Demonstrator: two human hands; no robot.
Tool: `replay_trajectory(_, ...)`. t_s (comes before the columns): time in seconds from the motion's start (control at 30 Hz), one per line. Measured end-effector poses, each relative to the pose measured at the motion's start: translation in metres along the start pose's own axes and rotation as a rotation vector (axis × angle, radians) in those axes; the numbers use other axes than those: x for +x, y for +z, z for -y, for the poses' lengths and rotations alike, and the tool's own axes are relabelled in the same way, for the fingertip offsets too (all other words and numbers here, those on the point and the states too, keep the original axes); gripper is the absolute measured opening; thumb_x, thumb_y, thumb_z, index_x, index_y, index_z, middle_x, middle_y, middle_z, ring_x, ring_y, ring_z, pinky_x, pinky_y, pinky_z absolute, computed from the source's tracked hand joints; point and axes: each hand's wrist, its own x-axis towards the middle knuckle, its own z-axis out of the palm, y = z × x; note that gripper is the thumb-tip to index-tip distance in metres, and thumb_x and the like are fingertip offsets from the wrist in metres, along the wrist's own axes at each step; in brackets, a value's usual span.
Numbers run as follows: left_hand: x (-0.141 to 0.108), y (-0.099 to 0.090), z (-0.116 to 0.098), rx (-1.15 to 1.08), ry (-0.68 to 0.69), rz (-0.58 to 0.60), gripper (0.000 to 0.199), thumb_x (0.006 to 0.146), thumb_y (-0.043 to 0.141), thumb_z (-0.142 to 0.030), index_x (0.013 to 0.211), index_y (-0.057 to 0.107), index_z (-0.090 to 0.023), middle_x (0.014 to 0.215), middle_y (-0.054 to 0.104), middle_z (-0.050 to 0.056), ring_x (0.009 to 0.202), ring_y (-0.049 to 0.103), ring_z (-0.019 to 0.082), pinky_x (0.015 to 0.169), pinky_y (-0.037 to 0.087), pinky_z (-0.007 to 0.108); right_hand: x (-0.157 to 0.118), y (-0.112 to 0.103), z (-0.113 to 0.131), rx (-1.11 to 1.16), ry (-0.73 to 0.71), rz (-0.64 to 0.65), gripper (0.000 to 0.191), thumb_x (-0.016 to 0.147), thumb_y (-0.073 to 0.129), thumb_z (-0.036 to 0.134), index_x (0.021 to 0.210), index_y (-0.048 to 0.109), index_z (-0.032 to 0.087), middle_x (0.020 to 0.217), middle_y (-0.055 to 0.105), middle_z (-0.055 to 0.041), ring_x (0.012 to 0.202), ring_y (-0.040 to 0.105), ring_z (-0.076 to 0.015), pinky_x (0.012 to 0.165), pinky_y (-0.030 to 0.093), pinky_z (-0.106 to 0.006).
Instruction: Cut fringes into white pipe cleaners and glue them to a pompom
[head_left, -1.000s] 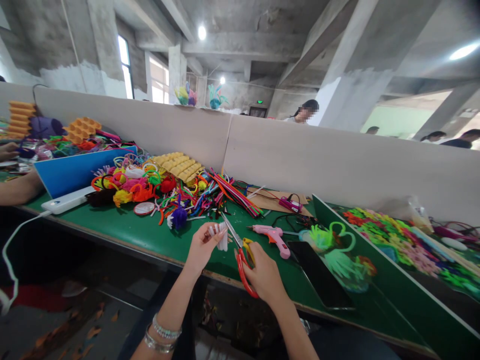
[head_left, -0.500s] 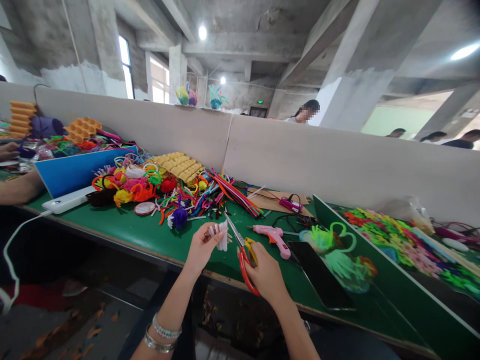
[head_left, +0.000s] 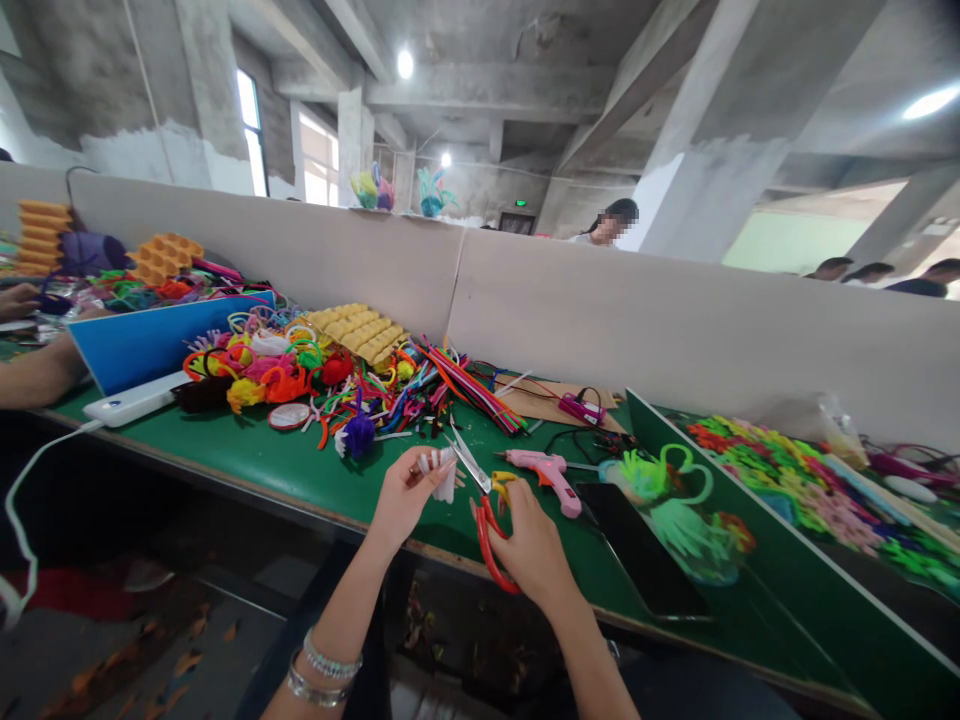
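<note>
My left hand [head_left: 403, 497] pinches a small bundle of white pipe cleaners [head_left: 445, 484] above the front of the green table [head_left: 262, 475]. In my right hand [head_left: 534, 542] are scissors [head_left: 472, 466] with red and yellow handles, my fingers through the loops. The blades stand apart and point up and left at the upper side of the white bundle. I cannot tell whether they touch it. Beyond my right hand lies a pink glue gun [head_left: 547, 470]. A purple fuzzy ball [head_left: 358, 435] sits to the left of the bundle.
A heap of coloured pipe-cleaner pieces [head_left: 281, 375] spreads at the back left near a white power strip [head_left: 135, 398]. A black phone [head_left: 641, 550], green pipe-cleaner pieces [head_left: 686, 535] and a green divider [head_left: 780, 550] stand right. At far left is another person's arm [head_left: 41, 375].
The scissors' blades have parted and shifted slightly left, closer to the white bundle. My right hand's fingers have spread with the handles. My left hand has hardly moved.
</note>
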Motion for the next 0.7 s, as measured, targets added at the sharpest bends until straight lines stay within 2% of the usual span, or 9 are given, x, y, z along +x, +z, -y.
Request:
replay_trajectory(0.4,-0.0011,0.0009,-0.0021,0.003,-0.016,0.018,0.027,0.064,0.066,-0.035,0.078,0.055,-0.014,0.065,0.061,-0.001,0.06,0.061,0.014,0.057,0.047,0.023,-0.001,-0.0031,0.0015,0.046,-0.004,0.042,0.022,0.078,0.042,0.041,0.087,0.043,0.021,0.077,0.051,-0.0001,0.07,0.051,-0.0157,0.061,0.04,-0.027)
replay_trajectory(0.7,-0.0017,0.0022,-0.0038,-0.01,-0.013,0.018,0.025,0.066,0.065,-0.033,0.078,0.054,-0.014,0.064,0.061,-0.002,0.059,0.06,0.012,0.056,0.046,0.022,-0.0017,-0.0037,0.0034,0.035,-0.009,0.049,0.021,0.08,0.039,0.042,0.081,0.041,0.022,0.074,0.049,0.0017,0.064,0.049,-0.0138,0.055,0.038,-0.025)
